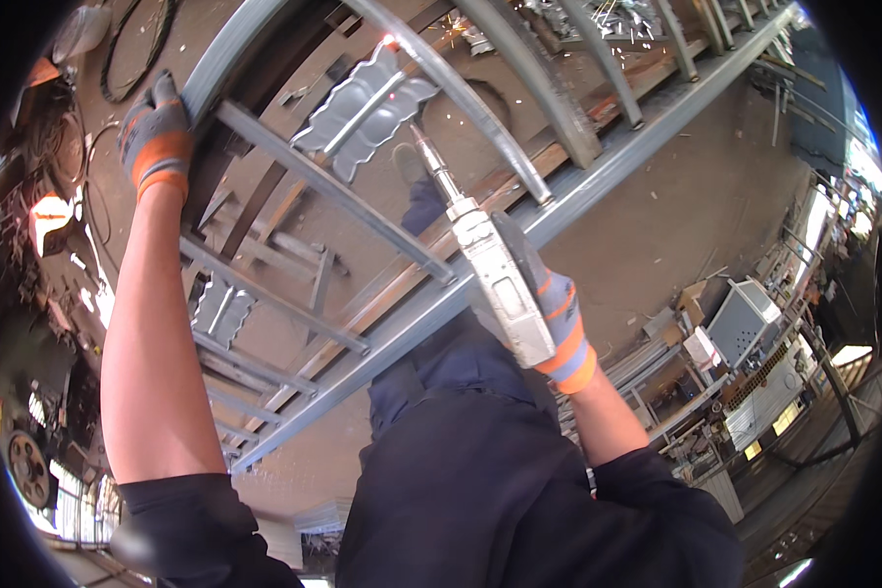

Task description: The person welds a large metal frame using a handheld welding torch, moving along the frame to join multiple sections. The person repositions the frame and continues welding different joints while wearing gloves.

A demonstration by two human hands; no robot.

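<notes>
My right hand [557,318], in a grey and orange glove, is wrapped round a white handheld welding gun [505,284]. Its slim metal nozzle points up and left, toward a silver wavy-edged ornamental plate [370,110] set among the bars of a metal frame [402,333]. A small red glow shows at the plate's upper corner, beside a bar. My left hand [155,142], gloved alike, rests against the frame's far left rail [220,64], fingers stretched along its outer side; its thumb is hidden. Further down the frame is a second wavy-edged plate [223,312].
Sparks [612,22] scatter near the top, beyond the bars. A shoe [407,162] shows beneath the frame. At the right stand a light metal box [745,318] and stacked metal stock. A black cable [127,78] lies on the floor at the upper left.
</notes>
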